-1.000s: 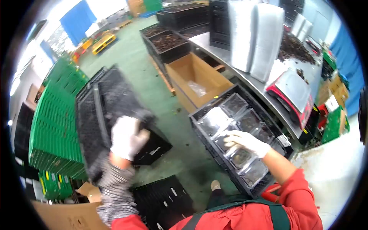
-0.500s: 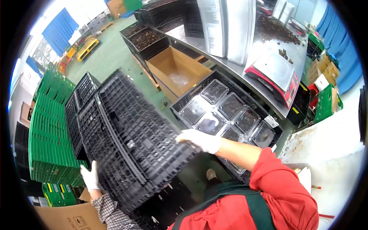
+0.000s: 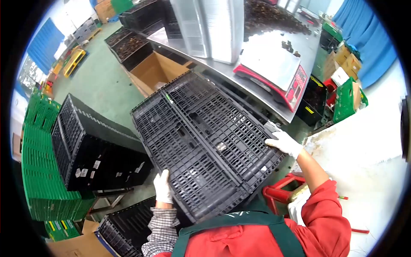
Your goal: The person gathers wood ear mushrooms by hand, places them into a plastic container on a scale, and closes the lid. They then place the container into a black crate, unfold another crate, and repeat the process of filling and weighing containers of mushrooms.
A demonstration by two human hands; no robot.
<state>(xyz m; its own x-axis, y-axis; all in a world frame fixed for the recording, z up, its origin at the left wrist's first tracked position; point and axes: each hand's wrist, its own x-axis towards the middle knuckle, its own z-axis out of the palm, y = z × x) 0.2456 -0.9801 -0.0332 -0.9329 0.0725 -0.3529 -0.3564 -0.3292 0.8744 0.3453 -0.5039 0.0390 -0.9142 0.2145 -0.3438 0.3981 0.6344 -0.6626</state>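
Observation:
A black plastic crate [image 3: 205,141] fills the middle of the view, held flat with its slatted underside facing me. My left hand [image 3: 162,187], in a white glove, grips its near left edge. My right hand [image 3: 283,142], also gloved, holds its right corner beside the steel table. The crate hides the crate of clear trays that stood below it. My sleeves are red over a checked cuff, with a green apron strap across.
A stack of black crates [image 3: 92,147] stands to the left, green crates [image 3: 36,171] beyond. The steel table [image 3: 257,92] carries a red scale [image 3: 274,68], stacked clear trays [image 3: 209,25] and dark produce. An open cardboard box [image 3: 156,73] sits on the green floor. A red stool [image 3: 280,195] is at my feet.
The black crate has swung from my left over to the right, above the crate of clear trays, which is now covered. My left hand shifted to its near edge, my right to its right corner.

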